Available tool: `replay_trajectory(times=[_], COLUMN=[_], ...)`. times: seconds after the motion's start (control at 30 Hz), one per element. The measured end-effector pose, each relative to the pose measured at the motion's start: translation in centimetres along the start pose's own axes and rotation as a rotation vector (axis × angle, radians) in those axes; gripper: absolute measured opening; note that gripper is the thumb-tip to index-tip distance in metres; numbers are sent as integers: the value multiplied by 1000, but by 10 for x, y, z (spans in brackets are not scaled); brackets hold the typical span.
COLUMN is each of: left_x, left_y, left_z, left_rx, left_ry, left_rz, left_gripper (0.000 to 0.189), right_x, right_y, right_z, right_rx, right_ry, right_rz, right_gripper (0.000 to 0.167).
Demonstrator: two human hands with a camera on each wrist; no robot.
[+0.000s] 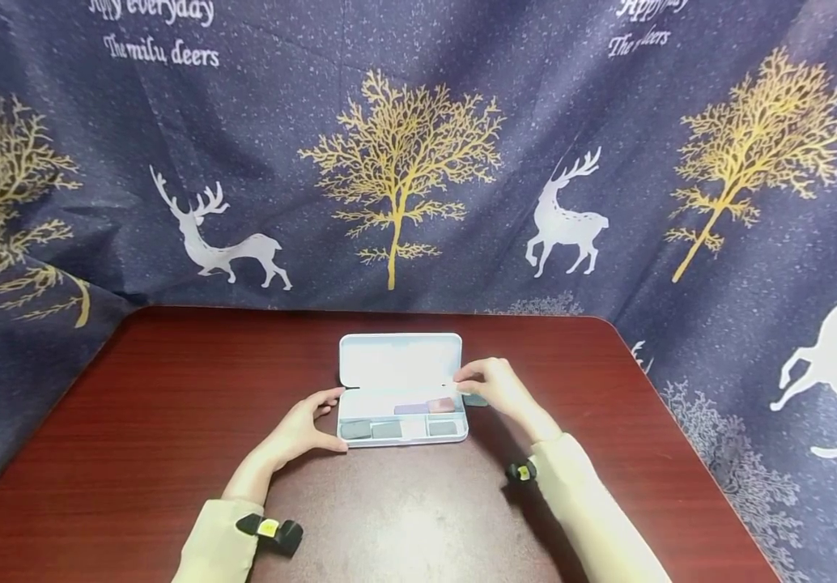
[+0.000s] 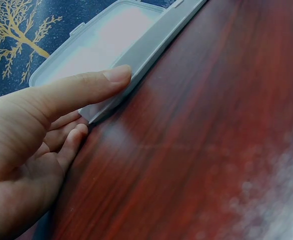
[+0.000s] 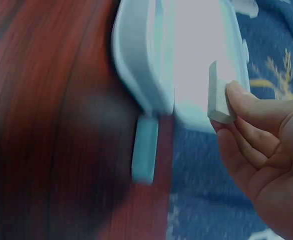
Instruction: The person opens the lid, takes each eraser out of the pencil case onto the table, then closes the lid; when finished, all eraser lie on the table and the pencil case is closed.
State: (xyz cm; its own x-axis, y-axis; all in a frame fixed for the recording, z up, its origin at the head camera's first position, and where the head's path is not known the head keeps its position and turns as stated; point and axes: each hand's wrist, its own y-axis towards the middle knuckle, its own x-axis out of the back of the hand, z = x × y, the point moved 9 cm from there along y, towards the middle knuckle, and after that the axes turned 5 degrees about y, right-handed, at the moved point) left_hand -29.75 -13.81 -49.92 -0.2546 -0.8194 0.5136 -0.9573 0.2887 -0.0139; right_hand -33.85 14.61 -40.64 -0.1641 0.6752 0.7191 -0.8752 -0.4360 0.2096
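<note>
A pale, box-shaped pencil case (image 1: 400, 360) lies on the table with its lid raised. Inside, several grey blocks, a white one, and a purple-and-pink eraser (image 1: 426, 406) lie in the compartments. My left hand (image 1: 302, 427) holds the case's left end, its thumb (image 2: 117, 75) along the front wall and the fingers at the side. Over the right end, my right hand (image 1: 500, 390) pinches a small whitish eraser-like block (image 3: 219, 95) between thumb and fingers. A teal block (image 3: 145, 150) rests on the table beside the case's right end, partly hidden by my right hand in the head view.
The dark red wooden table (image 1: 193, 380) carries the case near its far side. Behind it hangs a blue curtain (image 1: 448, 227) with deer and trees. A black strap (image 1: 269, 530) is around the left sleeve, another strap (image 1: 522, 471) at the right.
</note>
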Motion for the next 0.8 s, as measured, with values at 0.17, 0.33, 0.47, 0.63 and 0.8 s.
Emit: replay_trajectory(times=[0.17, 0.33, 0.47, 0.63, 0.8], left_x=[-1, 1, 1, 1, 1], left_y=[0, -1, -2, -3, -1], left_z=[-1, -1, -2, -2, -2], left_rx=[-9, -9, -18, -24, -15], left_ry=[4, 5, 11, 14, -4], left_rz=[5, -2, -6, -5, -2], left_gripper=[96, 96, 96, 95, 96], right_x=[24, 36, 36, 31, 28], right_y=[-15, -26, -30, -31, -29], right_z=[-31, -57, -69, -77, -80], right_rx=[-50, -112, -149, -171, -183], right_ry=[-42, -65, -72, -75, -85], right_rz=[-23, -9, 13, 45, 53], right_gripper=[6, 5, 5, 5, 5])
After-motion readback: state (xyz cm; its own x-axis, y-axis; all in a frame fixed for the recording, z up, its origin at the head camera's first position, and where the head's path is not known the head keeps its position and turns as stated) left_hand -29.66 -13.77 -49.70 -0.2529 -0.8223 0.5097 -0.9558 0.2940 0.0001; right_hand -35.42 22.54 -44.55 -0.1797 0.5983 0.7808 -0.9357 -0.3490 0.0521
